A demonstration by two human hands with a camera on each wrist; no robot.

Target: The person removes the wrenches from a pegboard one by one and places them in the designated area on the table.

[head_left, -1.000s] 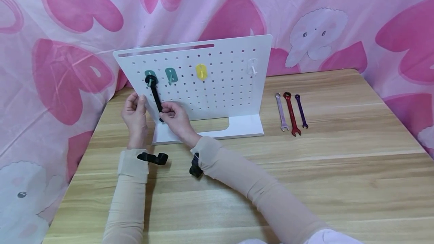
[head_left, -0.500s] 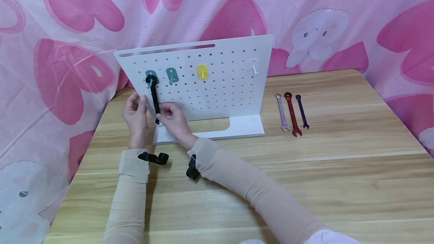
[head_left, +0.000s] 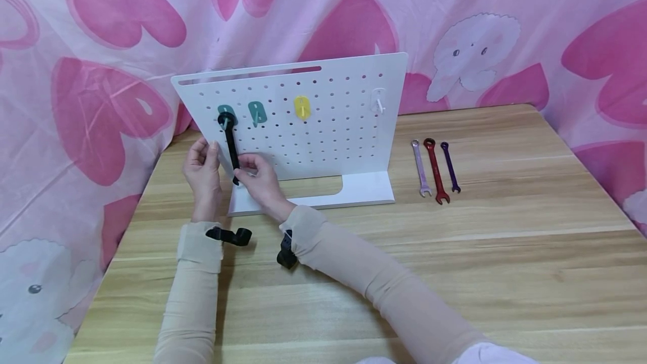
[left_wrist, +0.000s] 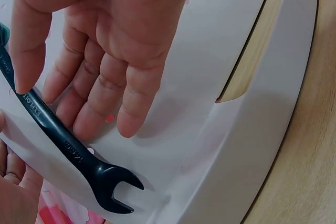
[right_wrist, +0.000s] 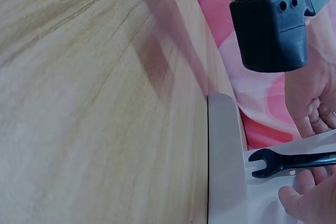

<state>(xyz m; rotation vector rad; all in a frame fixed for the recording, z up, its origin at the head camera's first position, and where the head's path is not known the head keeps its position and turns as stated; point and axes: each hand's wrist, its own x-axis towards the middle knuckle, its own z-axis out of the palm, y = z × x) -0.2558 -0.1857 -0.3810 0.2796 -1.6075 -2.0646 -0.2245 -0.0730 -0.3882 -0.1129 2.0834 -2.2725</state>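
A black wrench [head_left: 231, 148] hangs by its ring end from the dark teal hook [head_left: 224, 111] at the left of the white pegboard [head_left: 323, 139]. My right hand [head_left: 241, 167] pinches the wrench's lower shaft, thumb in front and fingers behind. The left wrist view shows this grip, with the wrench's [left_wrist: 68, 142] open jaw end free below the right hand [left_wrist: 105, 51]. My left hand [head_left: 204, 149] grips the board's left edge, beside the wrench. In the right wrist view the wrench [right_wrist: 294, 161] lies against the board above its base [right_wrist: 226, 156].
A teal hook [head_left: 256, 112], a yellow hook [head_left: 301, 107] and a white hook [head_left: 377, 99] on the board hold nothing. Three wrenches lie side by side on the wooden table [head_left: 455, 251] right of the board: lilac [head_left: 419, 167], red [head_left: 434, 170], purple [head_left: 449, 166]. A pink curtain hangs behind.
The black wrench has swung from a slant to nearly upright on its hook. My right hand shifted slightly left and up with it. The left hand stayed in place.
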